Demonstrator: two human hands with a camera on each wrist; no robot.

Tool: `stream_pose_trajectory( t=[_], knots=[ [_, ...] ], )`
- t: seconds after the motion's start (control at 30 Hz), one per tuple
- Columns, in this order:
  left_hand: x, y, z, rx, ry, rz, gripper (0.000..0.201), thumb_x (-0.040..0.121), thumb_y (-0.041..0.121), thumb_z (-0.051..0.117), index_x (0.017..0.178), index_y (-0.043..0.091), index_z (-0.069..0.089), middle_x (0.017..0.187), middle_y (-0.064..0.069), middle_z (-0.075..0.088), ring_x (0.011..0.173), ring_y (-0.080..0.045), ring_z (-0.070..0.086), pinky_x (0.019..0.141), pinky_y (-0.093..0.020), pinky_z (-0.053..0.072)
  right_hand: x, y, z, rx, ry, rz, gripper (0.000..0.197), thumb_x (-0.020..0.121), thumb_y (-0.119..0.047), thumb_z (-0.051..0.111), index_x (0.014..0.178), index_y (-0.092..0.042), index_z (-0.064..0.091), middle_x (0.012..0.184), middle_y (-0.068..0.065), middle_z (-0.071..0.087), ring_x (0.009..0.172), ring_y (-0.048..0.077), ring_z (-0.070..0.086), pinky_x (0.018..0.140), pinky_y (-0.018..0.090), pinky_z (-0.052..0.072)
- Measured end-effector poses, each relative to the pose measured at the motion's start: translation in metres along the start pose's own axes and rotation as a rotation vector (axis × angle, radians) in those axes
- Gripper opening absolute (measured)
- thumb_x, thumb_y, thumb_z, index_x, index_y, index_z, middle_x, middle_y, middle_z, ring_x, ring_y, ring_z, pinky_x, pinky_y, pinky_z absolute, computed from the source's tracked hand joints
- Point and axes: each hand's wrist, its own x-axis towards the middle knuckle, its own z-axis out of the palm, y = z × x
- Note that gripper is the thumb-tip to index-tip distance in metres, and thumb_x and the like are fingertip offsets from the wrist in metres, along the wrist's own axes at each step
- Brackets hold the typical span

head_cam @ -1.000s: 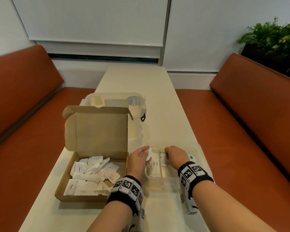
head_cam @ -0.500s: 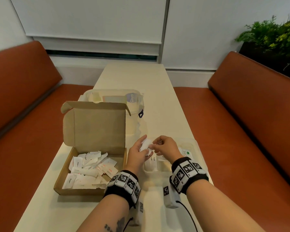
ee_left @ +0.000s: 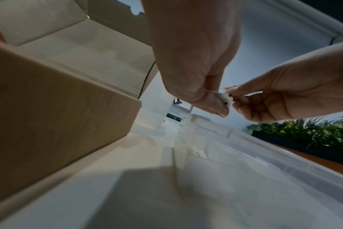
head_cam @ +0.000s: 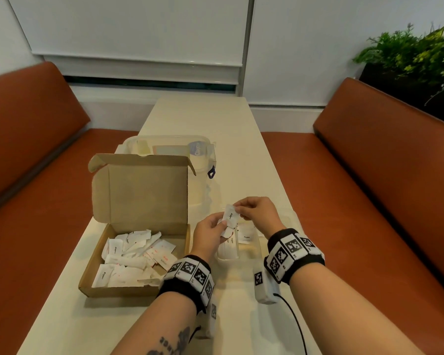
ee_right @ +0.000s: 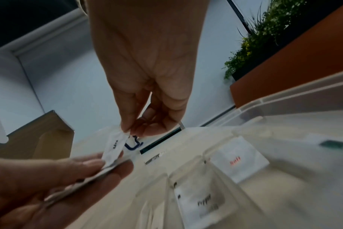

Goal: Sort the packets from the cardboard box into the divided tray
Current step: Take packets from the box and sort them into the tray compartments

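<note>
An open cardboard box [head_cam: 95,290] at the left holds several white packets [head_cam: 133,257]. To its right lies a clear divided tray [head_cam: 251,254] with a sugar packet [head_cam: 231,242], a pepper packet [ee_right: 205,204] and a salt packet [ee_right: 239,159] in separate compartments. Above the tray my left hand [head_cam: 210,229] holds a small stack of packets [ee_right: 96,172]. My right hand [head_cam: 256,211] pinches the top corner of a white pepper packet [head_cam: 230,216] that still touches the left hand's thumb.
A clear lidded container [head_cam: 169,149] stands behind the box's raised lid [head_cam: 141,188]. Orange bench seats [head_cam: 369,188] flank the narrow cream table [head_cam: 210,119]. A planter with greenery [head_cam: 415,57] sits at the far right.
Both hands rose from the tray's compartments and came together. The right hand took the pepper packet's corner from the left hand's stack and lifted it.
</note>
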Motion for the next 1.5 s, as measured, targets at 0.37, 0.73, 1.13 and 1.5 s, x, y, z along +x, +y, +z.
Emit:
stream_pose_trajectory(
  t=[0.37, 0.73, 1.13, 1.5],
  knots=[
    [-0.002, 0.000, 0.001, 0.085, 0.101, 0.048, 0.007, 0.092, 0.017, 0.061, 0.089, 0.021, 0.066, 0.079, 0.005, 0.065, 0.074, -0.009, 0.057, 0.059, -0.021, 0.047, 0.000, -0.005, 0.003, -0.184, -0.059, 0.002, 0.016, 0.082, -0.017, 0.072, 0.093, -0.008, 0.067, 0.075, 0.004, 0.065, 0.068, 0.014, 0.060, 0.062, 0.019, 0.048],
    [-0.001, -0.013, -0.007, 0.069, 0.159, 0.001, 0.019, 0.094, 0.009, 0.055, 0.108, 0.013, 0.067, 0.097, -0.009, 0.069, 0.090, -0.022, 0.064, 0.073, -0.035, 0.056, 0.006, 0.014, -0.018, -0.441, 0.047, 0.015, 0.007, 0.084, -0.010, 0.067, 0.086, -0.006, 0.072, 0.084, 0.007, 0.069, 0.077, 0.016, 0.061, 0.069, 0.021, 0.048],
    [0.003, -0.017, -0.011, 0.091, 0.127, 0.010, 0.019, 0.094, 0.009, 0.056, 0.107, 0.017, 0.067, 0.103, -0.008, 0.068, 0.095, -0.022, 0.064, 0.077, -0.034, 0.056, 0.013, 0.032, 0.004, -0.977, -0.316, 0.020, 0.025, 0.092, -0.006, 0.054, 0.111, -0.009, 0.069, 0.114, 0.010, 0.068, 0.105, 0.025, 0.062, 0.094, 0.028, 0.048],
    [0.007, -0.018, -0.012, 0.133, 0.115, 0.011, 0.021, 0.093, 0.010, 0.058, 0.109, 0.018, 0.069, 0.099, -0.003, 0.069, 0.087, -0.015, 0.064, 0.067, -0.026, 0.055, 0.002, 0.043, 0.002, -1.118, -0.229, -0.135, 0.012, 0.087, -0.007, 0.054, 0.081, -0.017, 0.051, 0.094, 0.006, 0.062, 0.078, 0.018, 0.049, 0.072, 0.027, 0.043]
  ],
)
